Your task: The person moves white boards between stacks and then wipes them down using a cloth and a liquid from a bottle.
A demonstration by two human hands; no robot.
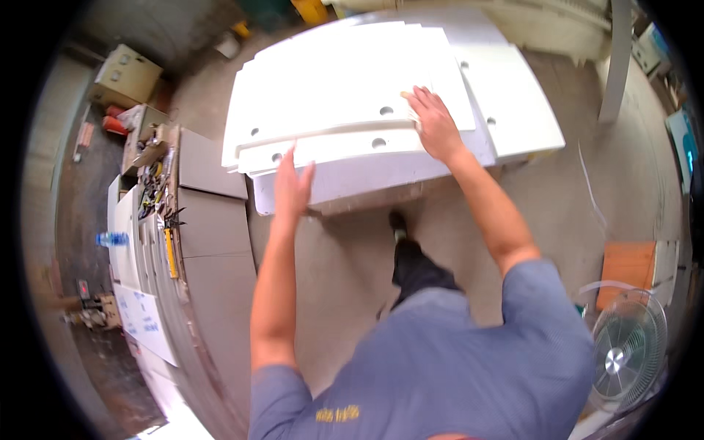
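Observation:
White sheet panels with round holes lie in a stack on a table in front of me. My right hand rests on the stack toward its right side, fingers pressed together. A small yellowish thing shows at its fingertips, and its kind I cannot make out. Near the stack's front left edge is my left hand, smeared a little by motion. Its fingers stretch forward with the thumb apart, and it holds nothing. Whether its fingertips touch the lower panel I cannot tell.
Another white panel with holes lies at the table's right. To my left runs a bench with grey boards, hand tools, a yellow-handled tool and a plastic bottle. A fan stands at lower right, beside an orange board.

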